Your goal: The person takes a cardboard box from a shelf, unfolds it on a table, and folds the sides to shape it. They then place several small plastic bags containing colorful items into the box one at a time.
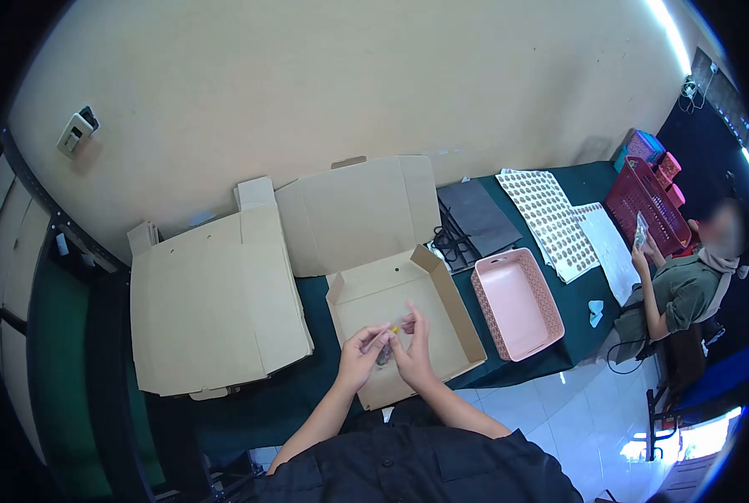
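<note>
My left hand (359, 355) and my right hand (413, 350) meet above an open cardboard box (366, 289). Between their fingertips is a small item with a yellow part (394, 329); below it shows a darker, partly see-through piece, too small to name. The left fingers pinch it. The right thumb presses at its other side, with the index finger raised. The box's lid (357, 214) stands up against the wall, and its shallow inside lies beneath both hands.
Flattened cardboard boxes (211, 310) are stacked at left. To the right are black paper bags (475, 222), a pink basket (521, 306), sheets of round stickers (549, 220), a light blue scrap (596, 313) and a maroon basket (642, 197). A person (684, 289) holds a small packet at far right.
</note>
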Available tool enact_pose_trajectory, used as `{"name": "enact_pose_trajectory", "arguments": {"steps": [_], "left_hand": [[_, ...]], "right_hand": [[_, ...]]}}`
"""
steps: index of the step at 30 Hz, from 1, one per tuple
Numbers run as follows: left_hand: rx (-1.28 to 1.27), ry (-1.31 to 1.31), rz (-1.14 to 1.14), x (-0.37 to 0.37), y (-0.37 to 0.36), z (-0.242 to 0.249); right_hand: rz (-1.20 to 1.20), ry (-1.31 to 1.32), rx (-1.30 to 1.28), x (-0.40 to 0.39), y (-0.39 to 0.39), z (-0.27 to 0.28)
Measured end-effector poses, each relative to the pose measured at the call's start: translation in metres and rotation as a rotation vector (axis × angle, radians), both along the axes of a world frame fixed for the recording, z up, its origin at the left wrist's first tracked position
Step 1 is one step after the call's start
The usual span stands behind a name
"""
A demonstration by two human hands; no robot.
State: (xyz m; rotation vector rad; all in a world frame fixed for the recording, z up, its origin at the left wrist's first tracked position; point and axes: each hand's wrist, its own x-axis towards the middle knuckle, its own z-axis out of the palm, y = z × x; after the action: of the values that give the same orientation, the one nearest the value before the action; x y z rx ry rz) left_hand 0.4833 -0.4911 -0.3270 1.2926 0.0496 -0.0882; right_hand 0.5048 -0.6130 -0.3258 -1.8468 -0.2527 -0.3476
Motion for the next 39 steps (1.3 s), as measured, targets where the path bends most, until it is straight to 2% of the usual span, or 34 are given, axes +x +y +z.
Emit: {"name": "enact_pose_trajectory", "arguments": {"steps": [1, 2, 4, 5, 6, 7, 11, 13, 17, 19, 20, 22, 23, 25, 26, 28, 30, 32, 33, 35, 36, 39], "left_hand": [[-0.017, -0.09, 0.134, 0.001, -0.005, -0.001], [-0.014, -0.088, 0.136, 0.0, -0.003, 0.0], [0.099, 0.069, 0.152, -0.004, 0.001, 0.005], [0.098, 0.072, 0.156, -0.005, 0.001, 0.006], [0.201, 0.062, 0.24, -0.007, 0.0, 0.006], [0.304, 0.05, 0.323, -0.008, 0.0, 0.006], [0.234, -0.005, 0.361, -0.005, 0.002, -0.002], [0.11, 0.009, 0.257, -0.004, 0.007, 0.003], [0.082, 0.046, 0.091, -0.005, 0.024, 0.0], [-0.036, 0.061, -0.046, -0.004, 0.03, -0.005], [-0.036, 0.062, -0.045, -0.005, 0.03, -0.007], [-0.298, 0.14, -0.044, -0.005, 0.026, 0.001], [-0.296, 0.138, -0.046, -0.006, 0.021, -0.002], [-0.059, 0.048, -0.044, -0.009, 0.008, -0.007], [-0.057, 0.046, -0.045, -0.01, 0.004, -0.009], [0.121, 0.243, -0.094, -0.014, -0.003, 0.004], [0.102, 0.206, -0.04, -0.012, -0.003, -0.017], [-0.142, 0.188, 0.049, -0.009, -0.003, -0.02], [-0.074, 0.177, 0.098, -0.009, -0.005, -0.007], [0.007, 0.149, 0.114, -0.01, -0.002, -0.013], [0.088, 0.122, 0.131, -0.01, -0.001, -0.017], [0.029, 0.137, 0.183, -0.012, -0.005, -0.026]], "right_hand": [[0.002, 0.003, 0.003, 0.004, -0.003, -0.003], [0.07, 0.04, -0.01, 0.012, -0.009, -0.007], [0.141, 0.08, -0.023, 0.02, -0.013, -0.015], [0.26, 0.211, 0.142, 0.022, -0.013, -0.019], [0.377, 0.343, 0.307, 0.023, -0.013, -0.018], [0.36, 0.376, 0.348, 0.024, -0.011, -0.017], [0.402, 0.466, 0.341, 0.03, -0.016, -0.011], [0.452, 0.459, 0.369, 0.032, -0.02, -0.003], [0.491, 0.476, 0.378, 0.035, -0.028, -0.005], [0.491, 0.476, 0.355, 0.034, -0.03, -0.004], [0.492, 0.478, 0.355, 0.033, -0.03, -0.002], [0.4, 0.733, 0.572, 0.029, -0.027, 0.001], [0.401, 0.73, 0.574, 0.029, -0.026, -0.002], [0.279, 0.638, 0.672, 0.03, -0.023, -0.007], [0.28, 0.636, 0.675, 0.03, -0.023, -0.008], [0.288, 0.602, 0.788, 0.028, -0.02, -0.003], [0.283, 0.55, 0.714, 0.023, -0.014, -0.003], [0.277, 0.497, 0.633, 0.017, -0.012, -0.005], [0.372, 0.545, 0.576, 0.013, -0.013, -0.007], [0.564, 0.635, 0.456, 0.006, -0.014, -0.01], [0.566, 0.631, 0.453, 0.005, -0.013, -0.01], [0.559, 0.67, 0.454, 0.005, -0.013, -0.015]]}}
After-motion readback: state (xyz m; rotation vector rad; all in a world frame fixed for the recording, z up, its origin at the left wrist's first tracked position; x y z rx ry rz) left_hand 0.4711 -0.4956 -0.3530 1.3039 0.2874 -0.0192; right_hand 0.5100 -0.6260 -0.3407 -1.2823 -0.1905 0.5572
